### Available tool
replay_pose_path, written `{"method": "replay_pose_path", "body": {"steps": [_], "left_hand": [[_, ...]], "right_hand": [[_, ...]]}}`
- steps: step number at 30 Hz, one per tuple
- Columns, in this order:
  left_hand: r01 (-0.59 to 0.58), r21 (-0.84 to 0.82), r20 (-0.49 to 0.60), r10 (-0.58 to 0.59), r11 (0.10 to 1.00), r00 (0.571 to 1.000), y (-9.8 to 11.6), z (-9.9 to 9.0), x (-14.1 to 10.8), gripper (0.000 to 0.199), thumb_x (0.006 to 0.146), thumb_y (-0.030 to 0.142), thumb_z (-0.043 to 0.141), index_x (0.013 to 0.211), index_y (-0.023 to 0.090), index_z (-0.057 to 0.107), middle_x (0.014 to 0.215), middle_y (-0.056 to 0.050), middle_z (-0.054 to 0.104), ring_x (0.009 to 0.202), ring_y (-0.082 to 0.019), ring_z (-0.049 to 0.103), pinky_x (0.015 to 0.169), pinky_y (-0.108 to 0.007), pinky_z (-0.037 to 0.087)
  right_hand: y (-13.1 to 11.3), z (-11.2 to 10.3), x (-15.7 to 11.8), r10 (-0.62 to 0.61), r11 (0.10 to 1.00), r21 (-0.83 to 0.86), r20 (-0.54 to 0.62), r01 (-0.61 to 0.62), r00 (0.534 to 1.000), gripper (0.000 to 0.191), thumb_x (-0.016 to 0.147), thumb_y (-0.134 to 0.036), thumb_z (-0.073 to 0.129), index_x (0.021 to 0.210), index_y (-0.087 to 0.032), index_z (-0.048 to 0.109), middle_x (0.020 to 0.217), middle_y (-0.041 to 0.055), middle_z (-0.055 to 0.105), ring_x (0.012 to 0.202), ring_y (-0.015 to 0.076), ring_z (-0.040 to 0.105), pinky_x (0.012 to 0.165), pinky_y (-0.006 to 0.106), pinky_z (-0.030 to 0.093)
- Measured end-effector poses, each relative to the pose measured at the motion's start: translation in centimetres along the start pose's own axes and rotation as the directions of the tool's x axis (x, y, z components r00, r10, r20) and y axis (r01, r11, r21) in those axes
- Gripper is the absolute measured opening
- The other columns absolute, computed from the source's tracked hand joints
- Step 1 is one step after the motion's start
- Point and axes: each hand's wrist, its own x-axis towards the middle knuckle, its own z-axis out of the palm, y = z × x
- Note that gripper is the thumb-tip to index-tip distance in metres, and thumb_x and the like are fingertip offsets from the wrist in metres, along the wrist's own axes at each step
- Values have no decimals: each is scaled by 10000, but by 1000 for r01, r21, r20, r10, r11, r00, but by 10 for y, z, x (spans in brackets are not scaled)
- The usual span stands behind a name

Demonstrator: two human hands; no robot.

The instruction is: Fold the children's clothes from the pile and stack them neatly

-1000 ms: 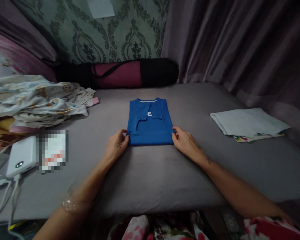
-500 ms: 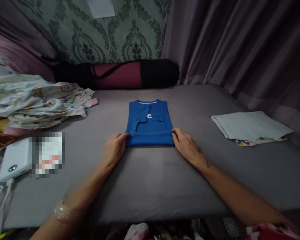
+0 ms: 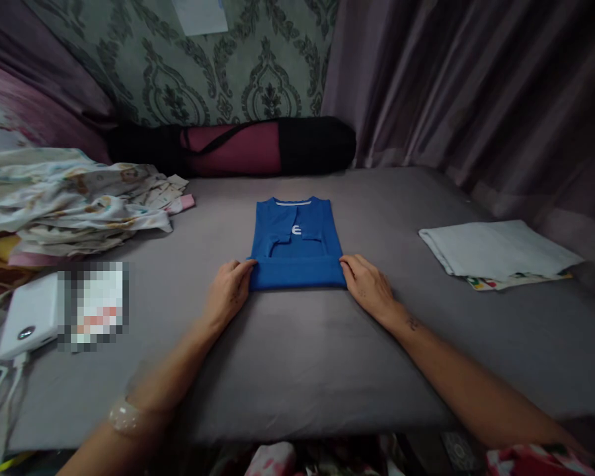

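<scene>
Blue shirt (image 3: pixel 297 248) lying flat, midway between two bare hands on a gray sheet (image 3: pixel 297 357). Its white-edged neckline points straight away from the wearer toward the wall; its body length runs along that line, sleeves folded inward. Nearest the wearer, a turned-up band (image 3: pixel 297 272) runs left to right. The left hand (image 3: pixel 229 285) pinches the band's left end, the right hand (image 3: pixel 367 283) its right end; neither is clearly nearer. Beyond the neckline, a black-and-maroon bag (image 3: pixel 233 149) lies crosswise. Patterned clothes (image 3: pixel 79 192) sit left, folded pale cloth (image 3: pixel 496 248) right.
</scene>
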Motion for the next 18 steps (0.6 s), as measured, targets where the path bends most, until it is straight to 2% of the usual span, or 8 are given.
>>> {"method": "replay_pose_path", "body": {"steps": [3,6,8,10,14,16,18], "left_hand": [[-4,-5,-7,4,1000,1000,7,-4,0,437,976,434,360,1206,211,658,957,-91,604,917,-220,565,872,-350,462],[-30,2,2,29,1000,1000,11,-8,-1,438,961,438,389,1244,217,639,1123,-116,602,1021,-243,548,965,-420,432],[-30,-65,44,33,997,998,12,-11,-1,437,951,421,405,1290,223,599,1202,-116,605,1072,-251,545,999,-451,413],[39,-192,83,-23,981,996,11,-13,2,461,928,424,441,1320,212,557,1190,-114,630,1045,-239,572,970,-435,441],[266,-438,90,-252,859,964,12,-14,14,543,795,452,605,1259,174,556,1056,-93,665,894,-198,614,820,-353,509],[313,-541,122,-295,781,948,15,-14,21,470,732,433,652,1111,157,613,940,-69,672,835,-187,617,776,-330,509],[326,-660,176,-282,677,943,18,-14,25,364,712,416,655,966,157,628,862,-53,668,787,-176,620,745,-315,505]], "right_hand": [[3,0,1,-7,1000,9,4,7,1000,339,1005,-281,365,1191,-196,636,1085,94,662,964,223,642,813,313,486],[7,-3,3,-55,998,31,54,53,997,364,1006,-305,373,1253,-188,613,1057,91,653,956,220,638,846,324,482],[10,-7,4,-102,994,41,104,98,989,376,1009,-317,366,1284,-202,596,1065,87,645,947,209,636,861,325,479],[11,-10,5,-134,991,35,138,131,981,380,1009,-330,368,1301,-215,581,1093,90,637,961,208,632,876,330,476],[11,-11,8,-128,992,30,137,125,982,374,993,-344,409,1285,-186,581,1118,105,638,987,223,624,894,344,470],[11,-9,10,-122,992,61,131,115,984,359,983,-328,434,1273,-180,585,1113,105,646,960,215,628,884,342,472],[12,-8,10,-112,990,96,120,101,986,344,971,-306,452,1265,-190,586,1114,99,651,929,203,631,858,336,479]]}}
